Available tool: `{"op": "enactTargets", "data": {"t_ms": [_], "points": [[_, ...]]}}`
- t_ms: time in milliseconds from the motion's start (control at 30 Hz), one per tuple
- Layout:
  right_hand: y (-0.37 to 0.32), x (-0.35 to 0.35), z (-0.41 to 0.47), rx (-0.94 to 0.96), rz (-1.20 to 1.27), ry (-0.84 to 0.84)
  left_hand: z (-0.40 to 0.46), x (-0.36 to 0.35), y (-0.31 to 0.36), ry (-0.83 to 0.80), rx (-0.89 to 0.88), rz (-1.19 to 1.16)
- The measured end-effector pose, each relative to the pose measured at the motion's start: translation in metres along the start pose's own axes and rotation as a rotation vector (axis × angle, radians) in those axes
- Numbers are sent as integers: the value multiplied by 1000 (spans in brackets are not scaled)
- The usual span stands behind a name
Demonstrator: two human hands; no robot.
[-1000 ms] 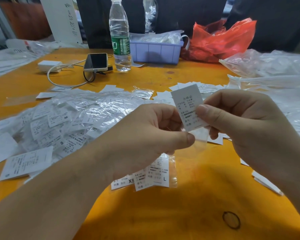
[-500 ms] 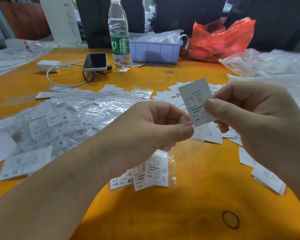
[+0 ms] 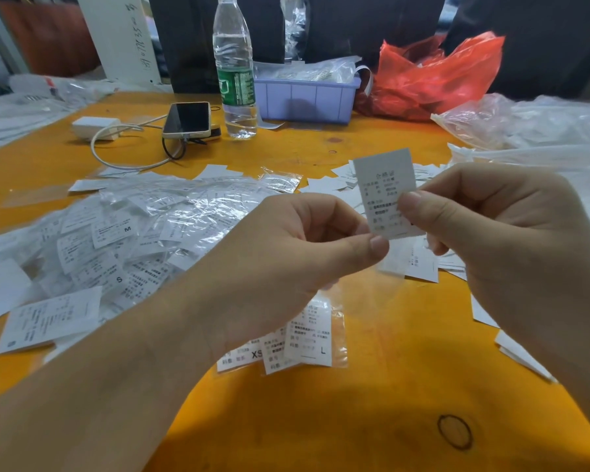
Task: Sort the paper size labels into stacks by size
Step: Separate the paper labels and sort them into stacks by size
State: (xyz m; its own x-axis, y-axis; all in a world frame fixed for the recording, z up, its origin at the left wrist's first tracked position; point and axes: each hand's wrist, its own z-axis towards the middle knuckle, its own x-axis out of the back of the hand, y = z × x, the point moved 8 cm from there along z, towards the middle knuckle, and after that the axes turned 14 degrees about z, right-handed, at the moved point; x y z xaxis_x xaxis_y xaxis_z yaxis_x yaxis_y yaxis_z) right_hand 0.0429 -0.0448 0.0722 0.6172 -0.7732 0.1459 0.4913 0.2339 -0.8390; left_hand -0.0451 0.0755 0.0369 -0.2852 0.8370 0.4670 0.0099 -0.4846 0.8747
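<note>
Both hands, left hand point(image 3: 286, 253) and right hand point(image 3: 501, 240), pinch one label point(image 3: 384, 185) in their fingers above the tabletop point(image 3: 372, 413).

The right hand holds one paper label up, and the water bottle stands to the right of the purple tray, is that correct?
Not quite. In the head view the water bottle stands left of the purple tray, not right. The right hand does hold one paper label up.

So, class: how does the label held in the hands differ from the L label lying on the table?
The held label is bare paper, raised upright, pinched by the right hand; the L label lies flat inside a clear sleeve. The L label's size letter shows; the held label's is hidden by fingers. Both are small white printed slips.
</note>
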Motion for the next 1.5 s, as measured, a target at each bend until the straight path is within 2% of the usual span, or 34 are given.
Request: {"op": "enactTargets", "data": {"t_ms": [167, 367, 633, 800, 1300, 1500], "points": [[-7, 9, 0, 52, -11, 80, -1, 4, 0, 30, -2, 36], [-5, 7, 0, 40, -21, 56, 0, 2, 0, 14, -3, 42], [-2, 3, 2, 31, 126, -2, 1, 2, -1, 22, 3, 43], [0, -3, 0, 21, 74, -32, 0, 0, 1, 6, 0, 26], [-10, -1, -1, 76, 12, 22, 0, 2, 0, 19, -11, 35], [-5, -4, -1, 34, 97, 1, 0, 3, 1, 23, -12, 33]]}}
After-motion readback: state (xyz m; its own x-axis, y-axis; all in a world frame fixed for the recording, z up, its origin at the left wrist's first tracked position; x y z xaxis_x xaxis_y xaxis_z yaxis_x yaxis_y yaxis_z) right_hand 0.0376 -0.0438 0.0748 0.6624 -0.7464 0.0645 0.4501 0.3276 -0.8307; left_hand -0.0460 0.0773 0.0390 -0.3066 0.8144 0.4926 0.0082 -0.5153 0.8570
